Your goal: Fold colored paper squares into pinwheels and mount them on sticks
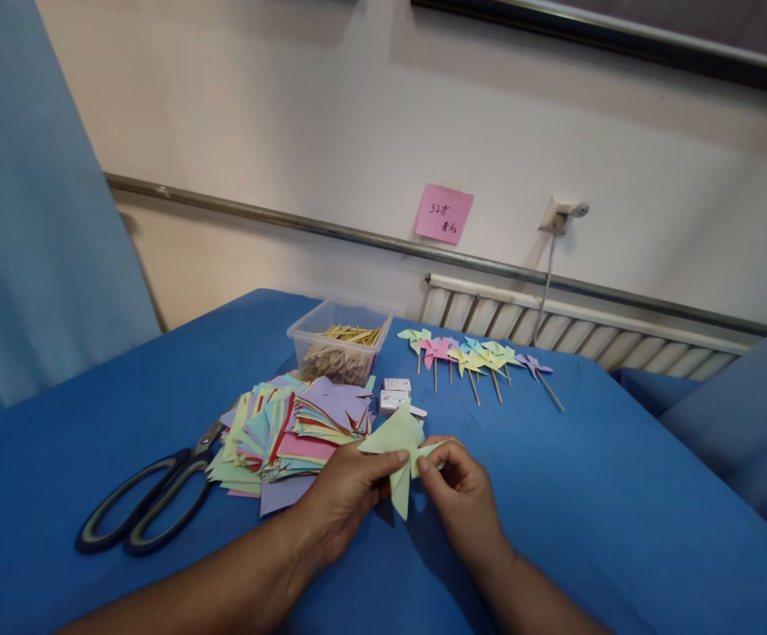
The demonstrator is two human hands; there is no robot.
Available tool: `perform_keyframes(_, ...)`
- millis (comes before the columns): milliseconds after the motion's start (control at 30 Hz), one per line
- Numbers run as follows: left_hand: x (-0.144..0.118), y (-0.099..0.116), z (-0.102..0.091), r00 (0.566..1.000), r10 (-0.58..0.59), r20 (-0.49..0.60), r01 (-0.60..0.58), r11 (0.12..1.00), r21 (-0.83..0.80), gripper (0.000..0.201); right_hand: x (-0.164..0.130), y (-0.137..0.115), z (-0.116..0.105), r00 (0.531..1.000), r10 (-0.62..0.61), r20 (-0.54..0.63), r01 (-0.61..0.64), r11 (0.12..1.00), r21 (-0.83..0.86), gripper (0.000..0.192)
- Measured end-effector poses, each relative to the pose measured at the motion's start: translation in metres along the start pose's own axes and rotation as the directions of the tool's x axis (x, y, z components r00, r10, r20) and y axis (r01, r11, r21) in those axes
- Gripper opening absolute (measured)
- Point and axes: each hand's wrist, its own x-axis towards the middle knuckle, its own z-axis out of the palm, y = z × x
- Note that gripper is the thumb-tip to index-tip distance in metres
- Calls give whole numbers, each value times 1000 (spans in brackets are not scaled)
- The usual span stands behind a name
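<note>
i had both hands low over the blue table cloth (621, 511), near its front edge. my left hand (342, 501) pinched the pale green paper piece (398, 441) between thumb and forefinger, fingers closed on its left flap; my right hand (464, 496) pinched the right side of the same piece, thumb and fingertips drawn together on a folded point. the paper was held just above the cloth, partly folded, with one point hanging down between my hands.

just beyond my left hand lay a loose stack of coloured paper squares (294, 428) in purple, pink, green, yellow and blue. black-handled scissors (149, 503) lay to the left of that stack, blades tucked under its edge. behind the stack stood a clear plastic tub (337, 348) holding small wooden sticks. a few small white boxes (397, 394) sat between the tub and the paper i held; any print on them was too small to read.

further back, a row of finished paper pinwheels on sticks (476, 357) lay on the cloth. on the wall above, a pink sticky note (443, 214) carried handwriting: i could read "32" followed by characters i could not make out.
</note>
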Motion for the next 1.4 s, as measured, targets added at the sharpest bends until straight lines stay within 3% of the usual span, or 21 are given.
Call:
perform_keyframes(167, 0, 2, 1, 1000, -9, -16, 9, 1000, 22, 26, -1, -2, 0, 998, -56, 12, 56, 997, -55, 14)
perform_keyframes(667, 4, -4, -4, 999, -4, -45, 8, 998, 70, 21, -1, 3, 1, 998, -35, 43, 39, 995, -95, 15)
perform_keyframes(800, 5, -2, -4, 999, 4, -33, 0, 994, 108, 20, 1, 3, -2, 999, 28, -39, -26, 999, 39, 12)
perform_keyframes(900, 4, 4, -6, 997, -12, 71, 3, 991, 133, 23, 6, 0, -9, 975, 191, -116, -161, 961, 223, 32)
perform_keyframes(967, 3, 9, -6, 991, -28, 130, 6, 986, 167, 25, 10, -1, -15, 956, 292, -34, -269, 916, 297, 35)
perform_keyframes(1133, -1, 17, -7, 979, -84, 186, 11, 931, 366, 28, 9, -1, -13, 841, 361, 403, -515, 762, 392, 41)
perform_keyframes(1233, -2, 17, -6, 971, -79, 225, -40, 877, 480, 25, 5, 0, -9, 820, 327, 470, -517, 774, 365, 45)
perform_keyframes(1400, -2, 15, -5, 959, 3, 284, -168, 812, 560, 25, 4, 0, -10, 831, 318, 457, -466, 846, 259, 38)
